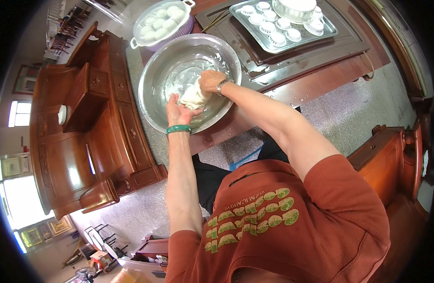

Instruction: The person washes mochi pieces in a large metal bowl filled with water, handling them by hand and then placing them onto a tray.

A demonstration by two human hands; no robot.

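Observation:
A wide steel basin [149, 78] holds water and stands at the table's edge. Over the water my right hand [211, 80], a metal band at its wrist, grips the upper end of a bunched white cloth [195, 97]. My left hand [180, 112], with a green bangle on its wrist, is palm up beside the cloth's lower end, fingers apart; the cloth rests near its fingers and thumb. The cloth hides part of my right fingers.
Behind the basin, a white colander [135, 43] with round white items sits over a purple basket [188, 27]. A metal tray [261, 47] carries several small white cups [277, 39] and a glass bowl [294, 14]. Carved wooden seats [96, 141] flank the table [234, 122].

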